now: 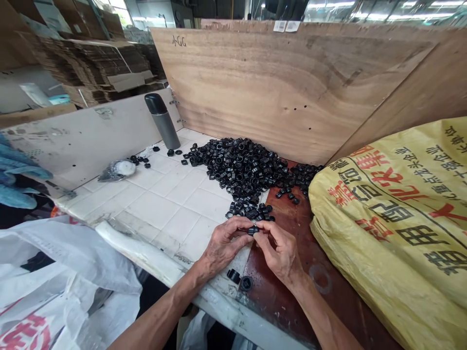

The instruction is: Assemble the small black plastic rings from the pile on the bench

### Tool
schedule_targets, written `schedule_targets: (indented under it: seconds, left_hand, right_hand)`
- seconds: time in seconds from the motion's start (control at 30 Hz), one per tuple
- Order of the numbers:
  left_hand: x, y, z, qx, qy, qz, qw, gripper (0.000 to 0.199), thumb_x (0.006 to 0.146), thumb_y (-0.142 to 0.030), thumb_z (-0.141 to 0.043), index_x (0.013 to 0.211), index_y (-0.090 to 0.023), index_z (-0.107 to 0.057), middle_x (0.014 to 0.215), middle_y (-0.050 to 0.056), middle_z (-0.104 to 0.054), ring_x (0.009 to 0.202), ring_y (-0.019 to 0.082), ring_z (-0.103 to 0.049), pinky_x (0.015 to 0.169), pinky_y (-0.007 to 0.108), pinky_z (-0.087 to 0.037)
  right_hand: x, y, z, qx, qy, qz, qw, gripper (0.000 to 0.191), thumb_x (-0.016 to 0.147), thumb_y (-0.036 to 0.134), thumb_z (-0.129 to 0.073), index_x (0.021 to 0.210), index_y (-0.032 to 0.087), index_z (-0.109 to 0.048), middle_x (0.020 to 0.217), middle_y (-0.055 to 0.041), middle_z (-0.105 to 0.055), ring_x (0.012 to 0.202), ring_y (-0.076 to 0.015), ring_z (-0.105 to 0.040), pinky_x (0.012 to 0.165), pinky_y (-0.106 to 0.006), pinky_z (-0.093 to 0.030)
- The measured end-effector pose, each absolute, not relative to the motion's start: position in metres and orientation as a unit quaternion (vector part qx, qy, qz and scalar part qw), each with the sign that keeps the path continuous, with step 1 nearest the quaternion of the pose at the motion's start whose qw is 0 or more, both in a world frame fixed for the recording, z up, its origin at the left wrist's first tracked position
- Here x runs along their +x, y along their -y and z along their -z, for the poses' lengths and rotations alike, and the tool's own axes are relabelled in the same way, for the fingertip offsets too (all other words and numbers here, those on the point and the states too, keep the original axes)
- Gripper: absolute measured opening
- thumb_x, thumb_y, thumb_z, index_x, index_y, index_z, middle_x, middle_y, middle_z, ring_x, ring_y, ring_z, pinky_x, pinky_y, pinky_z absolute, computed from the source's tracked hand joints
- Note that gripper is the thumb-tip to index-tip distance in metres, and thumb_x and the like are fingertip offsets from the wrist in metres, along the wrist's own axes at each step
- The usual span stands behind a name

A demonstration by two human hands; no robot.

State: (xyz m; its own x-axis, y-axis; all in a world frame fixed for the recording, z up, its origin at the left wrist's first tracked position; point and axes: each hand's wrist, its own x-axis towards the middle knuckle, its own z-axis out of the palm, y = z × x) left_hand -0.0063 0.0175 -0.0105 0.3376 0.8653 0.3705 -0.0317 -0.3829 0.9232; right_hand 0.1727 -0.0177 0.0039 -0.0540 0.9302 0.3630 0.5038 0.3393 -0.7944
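Observation:
Between the fingertips of both hands is a small black plastic ring (252, 230). My left hand (228, 241) pinches it from the left, and my right hand (279, 248) grips it from the right. Fingers hide part of the ring. Just beyond the fingertips lies a small cluster of similar black rings (251, 211), joined to a large heap of them (241, 163). Closer to me, below the hands, two black pieces sit near the table edge: one on its side (233, 276) and one showing a ribbed round face (246, 283).
A grey flask (166, 126) stands at the back left, near a clear plastic bag (117, 170). Wooden boards (284, 87) wall the back. A yellow sack (394, 218) covers the right side. White plastic bags (73, 272) hang at the left front.

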Motion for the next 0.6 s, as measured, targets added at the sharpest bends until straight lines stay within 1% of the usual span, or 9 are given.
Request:
schedule_targets:
  seconds: [0.1,0.13,0.23,0.27,0.37,0.4,0.43,0.53,0.6]
  left_hand:
    - [-0.0054,-0.0165,0.0091,0.67,-0.319,-0.48,0.468,0.022,0.088,-0.027,-0.067,0.109,-0.02,-0.068,0.113,0.009,-0.065,0.101,0.02,-0.067,0.084,0.034,-0.06]
    - [-0.005,-0.0163,0.009,0.678,-0.319,-0.473,0.463,0.022,0.088,-0.027,-0.067,0.109,-0.02,-0.068,0.112,0.009,-0.066,0.101,0.02,-0.067,0.084,0.034,-0.06]
    - [-0.004,-0.0159,0.0093,0.693,-0.315,-0.46,0.458,0.023,0.088,-0.026,-0.067,0.11,-0.019,-0.068,0.111,0.009,-0.066,0.102,0.019,-0.066,0.084,0.032,-0.059]
    - [-0.0038,-0.0157,0.0097,0.689,-0.315,-0.461,0.462,0.023,0.088,-0.026,-0.067,0.11,-0.019,-0.067,0.112,0.009,-0.065,0.101,0.019,-0.066,0.084,0.032,-0.059]
    - [-0.0038,-0.0153,0.0108,0.67,-0.321,-0.47,0.477,0.023,0.088,-0.024,-0.065,0.11,-0.019,-0.067,0.115,0.009,-0.063,0.099,0.018,-0.066,0.083,0.031,-0.059]
    - [-0.004,-0.0153,0.0111,0.668,-0.323,-0.47,0.478,0.022,0.089,-0.024,-0.065,0.11,-0.019,-0.067,0.115,0.009,-0.063,0.099,0.018,-0.066,0.083,0.031,-0.059]
    - [-0.0043,-0.0154,0.0115,0.669,-0.324,-0.469,0.477,0.022,0.089,-0.025,-0.065,0.11,-0.019,-0.067,0.115,0.009,-0.063,0.099,0.018,-0.066,0.084,0.032,-0.059]
    - [-0.0052,-0.0161,0.012,0.67,-0.33,-0.466,0.475,0.023,0.089,-0.027,-0.064,0.11,-0.019,-0.067,0.115,0.009,-0.063,0.099,0.019,-0.066,0.083,0.031,-0.059]
    - [-0.0055,-0.0164,0.0116,0.658,-0.335,-0.47,0.484,0.023,0.09,-0.029,-0.064,0.109,-0.018,-0.067,0.115,0.009,-0.062,0.096,0.018,-0.066,0.081,0.031,-0.059]
  right_hand:
    - [0.1761,0.0161,-0.004,-0.525,0.7,-0.23,0.426,0.018,0.095,0.032,-0.055,0.103,0.021,-0.066,0.074,-0.0024,-0.067,0.063,-0.0166,-0.063,0.064,-0.027,-0.051]
    - [0.1766,0.0155,-0.0034,-0.533,0.703,-0.215,0.419,0.017,0.095,0.032,-0.054,0.094,0.02,-0.067,0.067,-0.001,-0.064,0.059,-0.0157,-0.061,0.062,-0.026,-0.049]
    - [0.176,0.0148,-0.0018,-0.554,0.706,-0.172,0.406,0.036,0.098,0.034,-0.049,0.067,0.02,-0.061,0.055,0.0005,-0.055,0.052,-0.0133,-0.054,0.057,-0.024,-0.043]
    - [0.1754,0.0152,-0.0019,-0.557,0.701,-0.174,0.409,0.036,0.099,0.034,-0.047,0.07,0.02,-0.062,0.057,0.0001,-0.056,0.053,-0.0133,-0.054,0.058,-0.024,-0.043]
    - [0.1741,0.0169,-0.0044,-0.546,0.688,-0.22,0.424,0.026,0.099,0.035,-0.047,0.104,0.019,-0.066,0.067,-0.0004,-0.063,0.059,-0.0144,-0.058,0.061,-0.024,-0.046]
    - [0.1739,0.0174,-0.0057,-0.542,0.687,-0.231,0.425,0.026,0.098,0.035,-0.047,0.11,0.018,-0.065,0.068,-0.0002,-0.064,0.059,-0.0145,-0.059,0.061,-0.024,-0.047]
    - [0.1738,0.0177,-0.0072,-0.54,0.689,-0.234,0.423,0.025,0.098,0.035,-0.048,0.106,0.019,-0.066,0.066,0.0002,-0.063,0.058,-0.0143,-0.058,0.06,-0.024,-0.047]
    - [0.1735,0.0177,-0.0109,-0.547,0.695,-0.221,0.411,0.029,0.096,0.036,-0.052,0.075,0.02,-0.064,0.057,0.002,-0.056,0.05,-0.0123,-0.053,0.054,-0.024,-0.043]
    - [0.1732,0.0174,-0.0115,-0.542,0.695,-0.222,0.417,0.023,0.094,0.036,-0.055,0.081,0.02,-0.066,0.06,0.0018,-0.058,0.051,-0.0126,-0.054,0.055,-0.023,-0.044]
